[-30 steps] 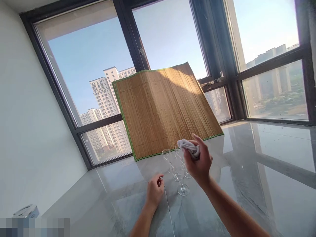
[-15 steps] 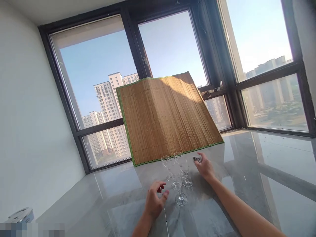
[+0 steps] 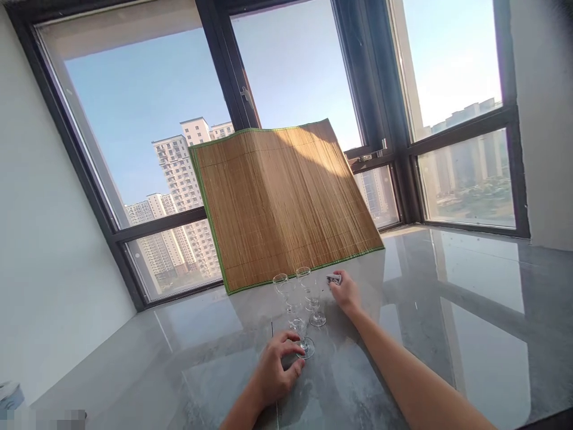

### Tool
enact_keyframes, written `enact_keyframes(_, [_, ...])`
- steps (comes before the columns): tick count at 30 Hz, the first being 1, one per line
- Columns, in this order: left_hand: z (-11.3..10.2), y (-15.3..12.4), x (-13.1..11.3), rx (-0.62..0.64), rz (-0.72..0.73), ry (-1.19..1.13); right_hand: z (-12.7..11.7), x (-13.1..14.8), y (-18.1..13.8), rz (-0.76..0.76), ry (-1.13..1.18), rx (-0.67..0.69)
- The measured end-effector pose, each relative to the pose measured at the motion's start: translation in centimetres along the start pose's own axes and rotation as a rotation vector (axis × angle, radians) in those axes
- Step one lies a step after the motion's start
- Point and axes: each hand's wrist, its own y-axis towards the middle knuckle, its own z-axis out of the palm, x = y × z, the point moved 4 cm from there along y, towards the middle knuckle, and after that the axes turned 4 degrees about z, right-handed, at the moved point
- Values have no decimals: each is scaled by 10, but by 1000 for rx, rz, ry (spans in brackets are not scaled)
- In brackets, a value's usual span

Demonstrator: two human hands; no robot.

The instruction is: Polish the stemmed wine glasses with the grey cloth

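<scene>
Clear stemmed glasses stand close together on the glossy grey surface. The nearest glass [image 3: 306, 347] has its round foot beside my left hand [image 3: 280, 368]. That hand is open, thumb and fingers apart, with the fingertips at the edge of the foot; whether they touch it I cannot tell. Behind it are a left glass [image 3: 280, 280] and a right glass [image 3: 317, 319], which overlap in view. To the right of them, my right hand [image 3: 345, 292] is closed on a small grey-and-white thing with dark markings [image 3: 333, 279], too small to name.
A bamboo mat [image 3: 286, 209] with green edging leans against the dark window frame [image 3: 215, 60] behind the glasses. At the lower left is part of a white-and-blue container [image 3: 11, 395]. A white wall [image 3: 40, 239] bounds the left side.
My left hand has come closer to the nearest glass, its fingers now at the foot. My right hand still holds the small thing. The whole view has shifted, moving the scene left.
</scene>
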Motion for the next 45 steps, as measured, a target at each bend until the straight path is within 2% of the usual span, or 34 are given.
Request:
enact_keyframes(4, [2, -2, -14, 113, 61, 53, 1, 4, -3, -6, 6, 15])
enact_keyframes(6, [1, -2, -21, 128, 86, 60, 1, 4, -4, -11, 8, 22])
enact_keyframes(11, [-6, -2, -22, 49, 52, 57, 1, 4, -4, -14, 20, 21])
enact_keyframes(17, [-16, -2, -8, -43, -2, 50, 0, 2, -4, -31, 32, 32])
enact_keyframes(23, [-15, 3, 4, -175, -48, -31, -2, 3, -5, -37, 34, 28])
enact_keyframes(32, [-15, 4, -4, -207, -11, -85, 1, 2, -4, -69, -8, 5])
enact_keyframes(35, [-19, 4, -8, -252, -12, -134, 0, 2, -4, -73, -16, -4])
enact_keyframes(39, [-30, 5, -8, -330, -70, -338, -1, 3, -4, -94, -25, -13])
enact_keyframes(45, [-47, 2, 4, -456, -218, -919, -2, 3, -4, -103, -43, -17])
